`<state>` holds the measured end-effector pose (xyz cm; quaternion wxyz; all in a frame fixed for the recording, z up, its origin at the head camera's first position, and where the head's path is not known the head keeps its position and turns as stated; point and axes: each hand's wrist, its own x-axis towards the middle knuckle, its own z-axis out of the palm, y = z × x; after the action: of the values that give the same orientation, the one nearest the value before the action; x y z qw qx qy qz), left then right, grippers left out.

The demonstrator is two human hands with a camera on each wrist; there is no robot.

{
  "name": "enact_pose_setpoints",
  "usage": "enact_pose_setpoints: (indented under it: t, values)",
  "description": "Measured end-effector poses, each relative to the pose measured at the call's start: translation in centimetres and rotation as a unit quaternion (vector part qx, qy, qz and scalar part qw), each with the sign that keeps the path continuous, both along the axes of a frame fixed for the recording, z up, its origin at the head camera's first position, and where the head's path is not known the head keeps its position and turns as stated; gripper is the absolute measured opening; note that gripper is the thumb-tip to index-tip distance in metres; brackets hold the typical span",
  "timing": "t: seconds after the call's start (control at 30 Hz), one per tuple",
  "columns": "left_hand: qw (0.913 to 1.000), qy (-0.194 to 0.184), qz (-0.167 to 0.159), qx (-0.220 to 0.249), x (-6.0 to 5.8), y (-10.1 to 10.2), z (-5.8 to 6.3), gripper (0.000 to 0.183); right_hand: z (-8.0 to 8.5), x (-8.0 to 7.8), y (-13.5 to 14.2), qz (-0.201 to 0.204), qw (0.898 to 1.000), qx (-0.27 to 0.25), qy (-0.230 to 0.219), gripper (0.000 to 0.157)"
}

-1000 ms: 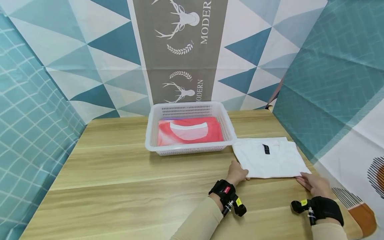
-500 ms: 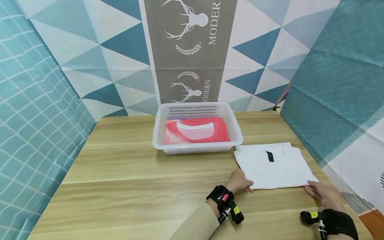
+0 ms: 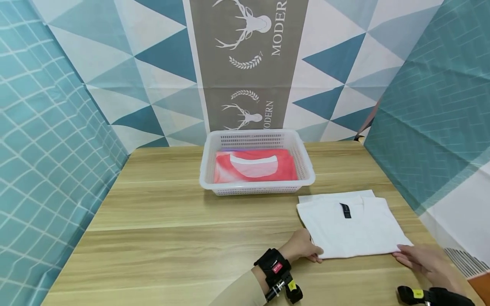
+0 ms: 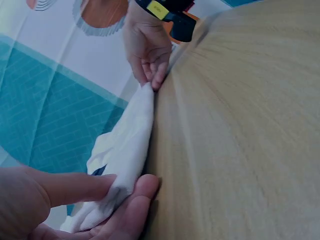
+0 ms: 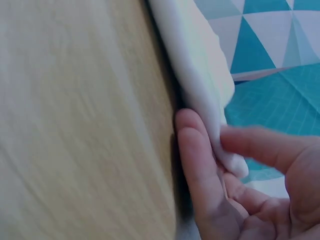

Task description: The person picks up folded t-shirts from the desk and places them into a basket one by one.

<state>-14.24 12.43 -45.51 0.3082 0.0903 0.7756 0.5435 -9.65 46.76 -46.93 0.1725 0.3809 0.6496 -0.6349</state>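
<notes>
So there's this folded white fabric garment (image 3: 356, 229) lying on the right side of the table, just in front and to the right of the basket, with a small black label (image 3: 346, 211) up near its neckline. A slightly offset layer of the same white cloth pokes out along the far edge.

Both hands are on it. The left hand (image 3: 300, 244) is pinching the near left corner, thumb on top and fingers tucked under. The right hand (image 3: 423, 261) has the near right corner the same way, thumb above, fingers below; the right wrist view shows that grip pretty well.

Each wrist wears a black strap-on camera mount with a yellow tag, and a beige sleeve (image 3: 241, 291) covers the left forearm.

The basket is a white rectangular perforated plastic one (image 3: 264, 185) holding a folded red-and-white garment (image 3: 285, 165), plus a sliver of purple behind it. Everything's on a light wood-grain table (image 3: 172, 246), with blue-and-white triangle-print cloth (image 3: 160, 42) hanging behind.
</notes>
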Motion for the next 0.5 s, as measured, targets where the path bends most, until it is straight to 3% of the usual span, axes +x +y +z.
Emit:
enact_pose_setpoints:
  t: [0.1,0.23,0.33,0.5]
  values:
    - [0.9995,0.011,0.026,0.013,-0.2,-0.2,0.0,0.015,-0.1,0.0,0.4,0.014,1.000,0.008,0.002,0.050]
    - [0.9952,0.055,0.081,-0.003,-1.0,-0.1,-0.3,0.014,-1.0,-0.7,0.8,-0.033,0.996,0.081,-0.015,0.067]
    - [0.9922,0.076,0.095,-0.028,-1.3,0.0,-0.6,0.014,-1.9,-1.4,1.1,-0.062,0.989,0.129,-0.038,0.066]
    - [0.9911,0.081,0.097,-0.040,-1.3,-0.4,-0.9,0.018,-2.7,-1.9,0.9,-0.053,0.985,0.158,-0.051,0.058]
